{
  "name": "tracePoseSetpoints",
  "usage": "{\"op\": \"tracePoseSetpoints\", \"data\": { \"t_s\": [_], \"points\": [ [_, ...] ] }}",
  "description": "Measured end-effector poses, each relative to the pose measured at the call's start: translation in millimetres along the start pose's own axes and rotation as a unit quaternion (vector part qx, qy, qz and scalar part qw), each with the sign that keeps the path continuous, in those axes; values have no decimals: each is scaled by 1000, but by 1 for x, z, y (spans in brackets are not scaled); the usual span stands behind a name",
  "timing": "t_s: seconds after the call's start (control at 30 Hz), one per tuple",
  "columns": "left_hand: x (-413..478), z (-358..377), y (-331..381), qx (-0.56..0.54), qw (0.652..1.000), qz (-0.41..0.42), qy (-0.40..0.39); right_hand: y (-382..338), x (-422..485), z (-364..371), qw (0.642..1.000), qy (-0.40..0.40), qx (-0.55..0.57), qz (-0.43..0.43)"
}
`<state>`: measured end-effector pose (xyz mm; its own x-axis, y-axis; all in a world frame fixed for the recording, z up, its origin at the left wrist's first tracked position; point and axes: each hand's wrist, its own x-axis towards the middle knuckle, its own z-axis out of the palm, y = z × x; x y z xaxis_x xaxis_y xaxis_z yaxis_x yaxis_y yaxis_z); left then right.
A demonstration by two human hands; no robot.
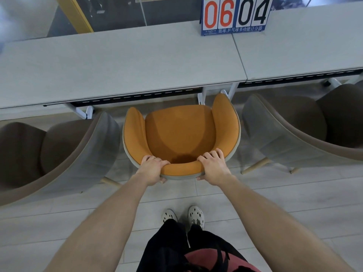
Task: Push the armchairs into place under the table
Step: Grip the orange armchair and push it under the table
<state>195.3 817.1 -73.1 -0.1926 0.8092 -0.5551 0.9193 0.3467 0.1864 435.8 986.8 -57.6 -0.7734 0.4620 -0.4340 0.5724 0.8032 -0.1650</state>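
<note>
Shoes (183, 214) and dark trousers mark the person's stance at 6 o'clock, on pale floor planks (275, 209). Both forearms reach toward 12 o'clock to the orange armchair (180, 132), the task's thing at this moment, which lies dead ahead of the body. The left hand (152, 169) wraps the top of the backrest at the chair's 7 o'clock; the right hand (213, 168) wraps it at the 5 o'clock. Each grip is closed on the backrest rim, fingers over the inner orange face and thumb under the grey outer shell. The two hands sit about equally far from the chair's midline, so neither is nearer.

The chair's open front faces 12 o'clock, toward the bench (121, 63). Its seat stands wholly clear of the bench edge; only the right arm tip reaches near the white bench legs (202, 97). The deciding relation is this: the chair's front-to-back axis runs from the grips roughly square to the bench edge, perhaps turned slightly clockwise. A push along that axis would probably carry the seat under, though the right arm tip may meet the legs.

A grey armchair (64, 152) flanks at 9 o'clock, another (294, 130) at 3 o'clock, each close beside the orange one. A scoreboard (235, 14) stands on the bench at 1 o'clock.
</note>
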Motion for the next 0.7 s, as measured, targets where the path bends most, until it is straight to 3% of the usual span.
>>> {"op": "tracePoseSetpoints", "data": {
  "t_s": [0.7],
  "points": [
    [-9,5,4,14,1000,-16,-6,1,-9,7,999,14,-18,-28]
  ]
}}
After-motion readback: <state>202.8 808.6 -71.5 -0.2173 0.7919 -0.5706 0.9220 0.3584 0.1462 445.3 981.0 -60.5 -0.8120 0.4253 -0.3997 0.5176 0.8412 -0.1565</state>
